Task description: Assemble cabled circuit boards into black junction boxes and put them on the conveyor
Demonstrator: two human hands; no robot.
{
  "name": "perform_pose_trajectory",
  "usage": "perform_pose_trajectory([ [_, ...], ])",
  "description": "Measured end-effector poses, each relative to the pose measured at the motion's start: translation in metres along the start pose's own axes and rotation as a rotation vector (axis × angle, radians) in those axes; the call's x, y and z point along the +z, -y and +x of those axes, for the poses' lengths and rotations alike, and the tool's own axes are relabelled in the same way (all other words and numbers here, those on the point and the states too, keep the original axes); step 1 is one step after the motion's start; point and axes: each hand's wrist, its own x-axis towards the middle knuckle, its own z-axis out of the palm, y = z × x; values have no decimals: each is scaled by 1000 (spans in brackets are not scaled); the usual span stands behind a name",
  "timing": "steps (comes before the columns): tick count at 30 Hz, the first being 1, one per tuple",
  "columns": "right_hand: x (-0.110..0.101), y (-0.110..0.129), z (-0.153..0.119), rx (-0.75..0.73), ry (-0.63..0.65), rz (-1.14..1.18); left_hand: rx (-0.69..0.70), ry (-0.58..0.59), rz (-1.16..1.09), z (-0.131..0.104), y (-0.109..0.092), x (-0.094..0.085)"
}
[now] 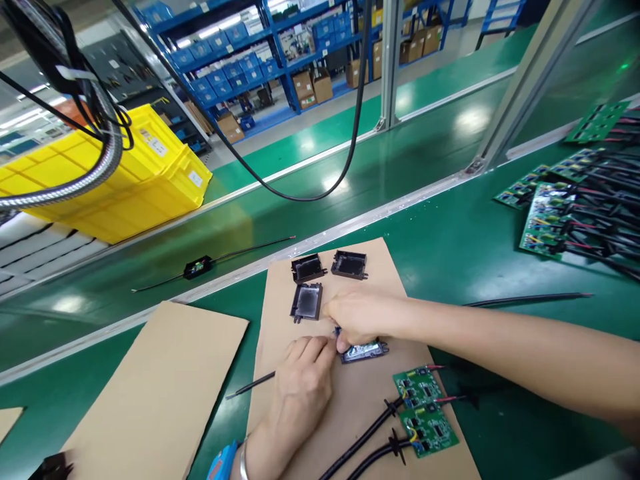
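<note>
A small black plastic case with a circuit board inside lies on a cardboard sheet. My right hand is closed over its left end, the thumb pressed down at the board; the fingers hide what they pinch. From the left, my left hand curls its fingers close to that same end. A black cable sticks out from under my left hand, which is closed around it. Just beyond both hands sit three open black cases, the nearest case close to my right fingers.
Two green circuit boards with black cables lie at lower right. Many wired boards are piled farther right. Another cardboard sheet is at left. A wired case lies past the metal rail. A black cable hangs ahead.
</note>
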Motion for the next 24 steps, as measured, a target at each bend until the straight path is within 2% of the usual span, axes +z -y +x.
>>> perform_pose_trajectory([
  [3,2,-2,11,-14,38,-3,4,12,-77,4,7,-3],
  [5,-1,-7,6,-33,21,9,-16,30,-118,10,7,-13],
  [8,-7,-14,-21,-72,-47,48,-45,26,-186,20,1,-32],
  [11,-6,-19,-54,-85,-162,93,100,111,-289,27,-9,-43],
  [14,6,-19,-74,-36,-173,51,248,215,-307,31,-12,-35],
  [19,17,-16,-77,-29,-165,104,318,149,-203,29,-3,-12],
  [24,14,-16,-73,-42,-136,179,342,192,-284,28,5,-12],
])
